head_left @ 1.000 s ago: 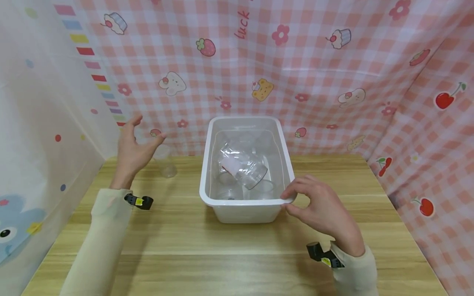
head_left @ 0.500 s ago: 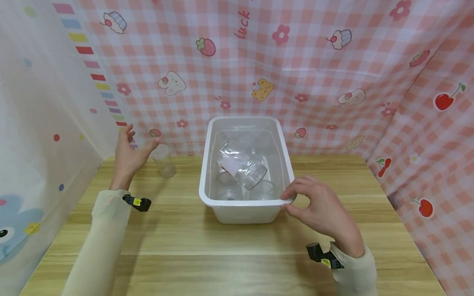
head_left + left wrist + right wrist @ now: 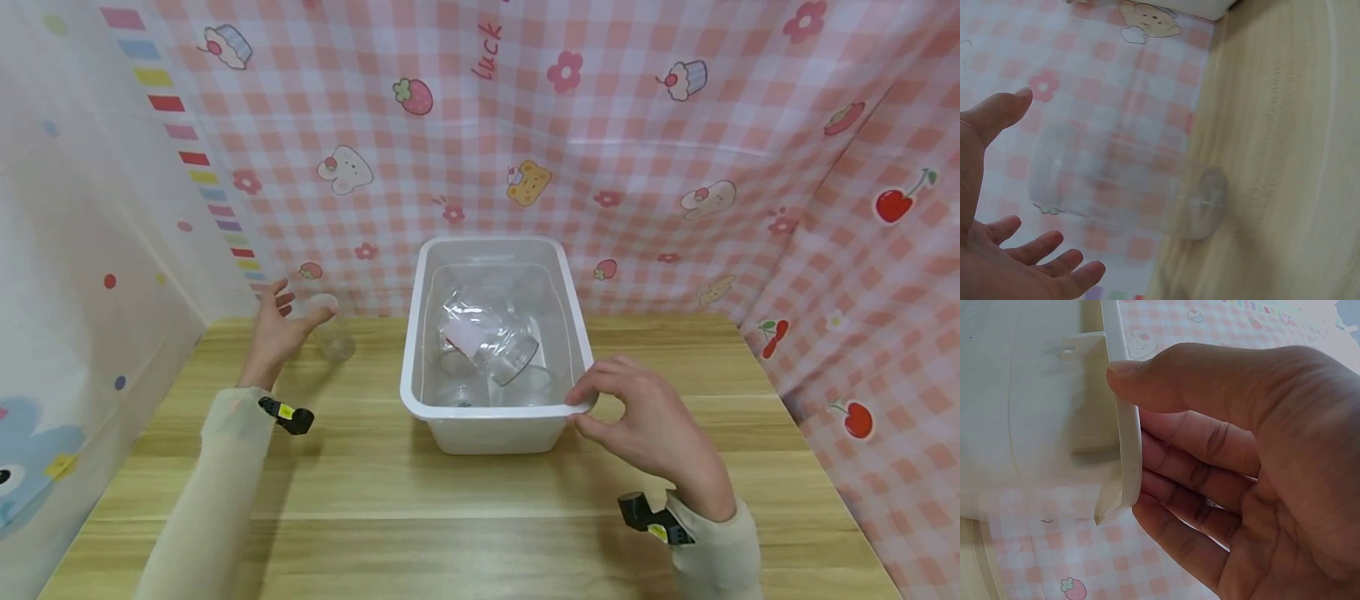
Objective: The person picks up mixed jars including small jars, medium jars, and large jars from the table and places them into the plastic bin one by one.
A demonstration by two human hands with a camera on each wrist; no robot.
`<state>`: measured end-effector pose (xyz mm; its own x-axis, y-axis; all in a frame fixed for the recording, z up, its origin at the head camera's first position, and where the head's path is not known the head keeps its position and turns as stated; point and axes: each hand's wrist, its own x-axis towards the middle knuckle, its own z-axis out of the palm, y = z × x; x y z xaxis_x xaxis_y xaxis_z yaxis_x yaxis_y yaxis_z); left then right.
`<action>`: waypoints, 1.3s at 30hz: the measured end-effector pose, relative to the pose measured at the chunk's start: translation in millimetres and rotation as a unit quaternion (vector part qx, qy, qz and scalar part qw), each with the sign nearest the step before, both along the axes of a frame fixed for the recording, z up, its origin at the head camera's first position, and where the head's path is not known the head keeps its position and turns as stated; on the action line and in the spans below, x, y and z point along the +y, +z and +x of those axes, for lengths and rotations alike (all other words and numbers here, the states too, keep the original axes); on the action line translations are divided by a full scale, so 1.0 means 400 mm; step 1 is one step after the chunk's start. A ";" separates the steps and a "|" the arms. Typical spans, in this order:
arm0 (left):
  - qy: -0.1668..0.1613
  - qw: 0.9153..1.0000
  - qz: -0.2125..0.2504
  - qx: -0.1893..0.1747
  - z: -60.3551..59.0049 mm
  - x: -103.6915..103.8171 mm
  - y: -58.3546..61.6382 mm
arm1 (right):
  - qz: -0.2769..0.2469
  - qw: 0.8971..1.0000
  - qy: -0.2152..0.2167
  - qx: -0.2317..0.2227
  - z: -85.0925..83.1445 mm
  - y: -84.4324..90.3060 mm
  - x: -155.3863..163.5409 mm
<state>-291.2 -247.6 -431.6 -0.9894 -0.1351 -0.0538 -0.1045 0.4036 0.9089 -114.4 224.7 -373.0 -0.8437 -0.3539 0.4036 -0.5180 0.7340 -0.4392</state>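
A clear plastic cup (image 3: 332, 335) stands upright on the wooden table (image 3: 480, 517) near the back left. My left hand (image 3: 303, 302) is spread around its top, thumb on one side and fingers on the other. In the left wrist view the cup (image 3: 1129, 184) lies between the thumb and fingers of that hand (image 3: 1054, 187), with gaps showing. My right hand (image 3: 576, 408) pinches the front right corner of a white plastic bin (image 3: 487, 410). The right wrist view shows its thumb on top of the bin's rim (image 3: 1124, 412) and the fingers underneath. Several clear cups (image 3: 491, 337) lie inside the bin.
Pink checked cloth walls (image 3: 637, 167) close in the table at the back and right, and a white patterned sheet (image 3: 75, 250) on the left. The bin stands at the middle back of the table.
My left hand has dropped and moved right, closing in around the clear cup. The right hand and the bin have stayed where they were.
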 end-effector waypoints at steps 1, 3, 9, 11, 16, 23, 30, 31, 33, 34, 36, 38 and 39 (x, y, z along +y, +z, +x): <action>-0.002 1.000 0.003 -0.002 -0.002 0.000 -0.007 | 0.000 1.000 0.001 0.000 0.000 0.000 0.000; -0.005 1.000 0.006 -0.006 -0.005 0.001 -0.021 | -0.001 1.000 0.002 0.000 0.000 0.000 -0.001; -0.002 1.000 -0.009 0.008 -0.007 0.006 -0.053 | -0.003 1.000 0.001 -0.004 0.002 0.000 -0.002; 0.001 1.000 -0.017 0.009 -0.006 0.008 -0.058 | -0.003 1.000 0.000 -0.008 0.002 0.001 -0.003; 0.015 0.999 -0.030 0.004 -0.002 0.011 -0.062 | -0.004 1.000 -0.003 -0.015 0.004 0.002 -0.004; 0.022 0.999 -0.036 0.003 0.007 0.016 -0.058 | -0.002 1.000 -0.003 -0.016 0.005 0.002 -0.005; 0.016 0.999 -0.045 0.018 0.017 0.023 -0.040 | -0.005 1.000 -0.005 -0.017 0.004 0.004 -0.006; 0.015 0.999 -0.045 0.021 0.019 0.025 -0.036 | -0.005 1.000 -0.005 -0.016 0.004 0.004 -0.006; 0.013 0.998 -0.048 0.029 0.023 0.029 -0.028 | -0.005 1.000 -0.004 -0.014 0.003 0.003 -0.005; 0.011 0.998 -0.048 0.032 0.026 0.032 -0.023 | -0.005 1.000 -0.004 -0.014 0.003 0.003 -0.005; 0.007 0.998 -0.050 0.037 0.032 0.038 -0.013 | -0.005 1.000 -0.006 -0.015 0.003 0.003 -0.004; 0.003 0.998 -0.048 0.037 0.038 0.046 -0.002 | -0.004 1.000 -0.007 -0.016 0.003 0.002 -0.003; 0.002 0.998 -0.046 0.037 0.041 0.050 0.003 | -0.003 1.000 -0.007 -0.016 0.003 0.002 -0.002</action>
